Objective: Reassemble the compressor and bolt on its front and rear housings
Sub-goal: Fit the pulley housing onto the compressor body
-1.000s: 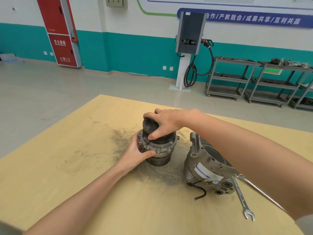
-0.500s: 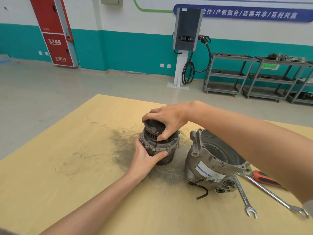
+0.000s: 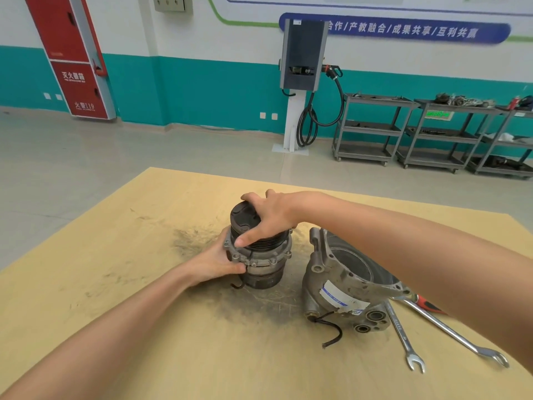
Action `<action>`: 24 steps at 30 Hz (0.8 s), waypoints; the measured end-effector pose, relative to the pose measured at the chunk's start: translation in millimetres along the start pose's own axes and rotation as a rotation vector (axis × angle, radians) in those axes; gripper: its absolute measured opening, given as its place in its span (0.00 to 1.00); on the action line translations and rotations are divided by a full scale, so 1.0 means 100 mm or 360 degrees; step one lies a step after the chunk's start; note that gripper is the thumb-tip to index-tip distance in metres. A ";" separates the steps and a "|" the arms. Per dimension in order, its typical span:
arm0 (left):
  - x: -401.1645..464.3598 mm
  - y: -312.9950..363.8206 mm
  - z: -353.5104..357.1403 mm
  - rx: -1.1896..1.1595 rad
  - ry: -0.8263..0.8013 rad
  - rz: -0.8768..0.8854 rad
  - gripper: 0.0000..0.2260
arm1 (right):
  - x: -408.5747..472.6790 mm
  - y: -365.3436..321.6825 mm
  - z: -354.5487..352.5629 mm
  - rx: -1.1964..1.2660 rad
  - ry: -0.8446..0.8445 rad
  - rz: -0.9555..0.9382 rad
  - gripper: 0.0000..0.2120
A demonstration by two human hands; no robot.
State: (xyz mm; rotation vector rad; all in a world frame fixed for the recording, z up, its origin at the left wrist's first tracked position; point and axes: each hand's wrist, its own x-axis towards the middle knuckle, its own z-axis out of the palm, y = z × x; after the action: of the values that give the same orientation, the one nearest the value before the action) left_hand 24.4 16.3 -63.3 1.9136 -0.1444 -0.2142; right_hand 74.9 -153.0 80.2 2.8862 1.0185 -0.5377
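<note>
Gripping the flange from the near left, your left hand (image 3: 222, 262) curls its fingers round the bolt-eared rim of the compressor front section (image 3: 259, 249), thumb across the front. That assembly stands upright on the plywood table (image 3: 101, 284), over a dark greasy smudge, its long axis vertical and the black pulley (image 3: 245, 219) facing up. Your right hand (image 3: 269, 216) comes over the top, fingers hooked on the pulley's far edge and thumb pressed down on the grooved side. Judge it heavy and rigid: cast metal, likely oily, so trust the flange ears and the pulley grooves rather than the smooth drum below. A short wire hook pokes out near the base, beside your left hand.

Just to the right, apart from it, the open housing (image 3: 346, 272) lies tilted, its bore facing up and away from you, the ported end toward you with a black wire trailing. Further right lie two wrenches (image 3: 403, 336) and a red-handled tool (image 3: 429, 306), partly behind your forearm.
</note>
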 end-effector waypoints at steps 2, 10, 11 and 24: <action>0.03 0.00 -0.01 0.0077 -0.0013 0.0017 0.44 | -0.01 -0.02 0.01 -0.0061 0.0030 0.0000 0.50; 0.11 -0.05 -0.04 0.0163 -0.0079 0.0174 0.48 | 0.02 0.02 0.07 -0.0292 0.0253 -0.0118 0.43; 0.10 -0.05 -0.04 0.0152 -0.0073 0.0186 0.49 | 0.03 0.03 0.09 -0.0321 0.0287 -0.0152 0.42; 0.05 0.01 0.12 -0.0152 0.0091 0.0180 0.44 | 0.07 0.17 0.08 -0.0410 0.0462 -0.0412 0.39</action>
State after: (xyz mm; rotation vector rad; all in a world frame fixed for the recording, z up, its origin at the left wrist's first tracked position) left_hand 26.9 4.3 -66.9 1.8086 -0.2003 -0.0886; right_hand 87.6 -163.7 68.7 2.6667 1.3952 0.0146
